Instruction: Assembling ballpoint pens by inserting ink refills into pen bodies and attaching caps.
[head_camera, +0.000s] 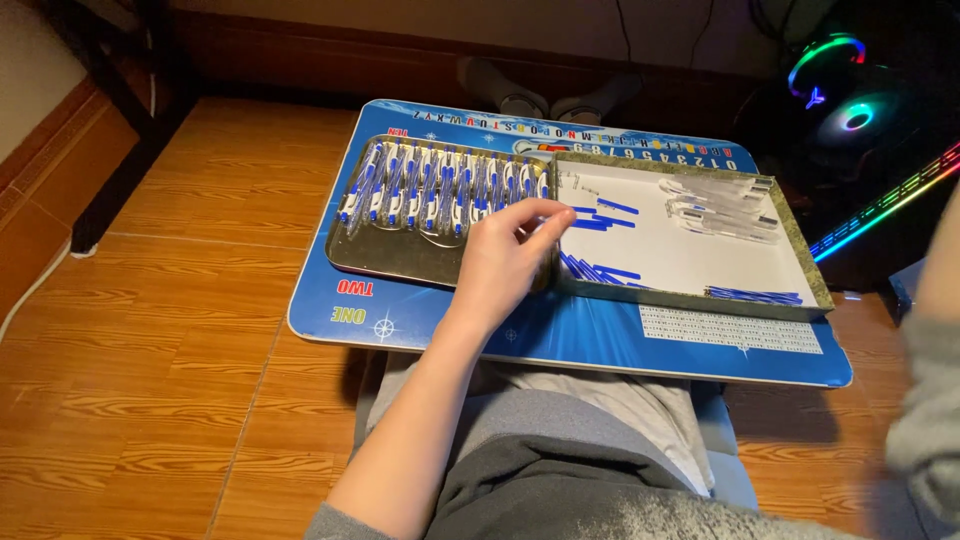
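My left hand (508, 258) reaches over a blue lap table (560, 345). Its fingertips are bunched together at the wall between a metal tray (395, 265) and a shallow box (690, 293); whether they pinch anything is unclear. The tray holds a row of several blue-and-white pens (440, 185). Inside the white-bottomed box lie loose blue refills (598, 218), more blue refills (755, 295) along the near wall, and clear pen barrels (722, 208). Only my right forearm and grey sleeve (930, 400) show at the right edge; that hand is out of view.
A pale strip of small parts (730, 328) lies on the lap table in front of the box. My socked feet (548, 100) rest beyond the table. A computer case with glowing coloured fans (845, 105) stands at the back right. Wooden floor (170, 330) surrounds the table.
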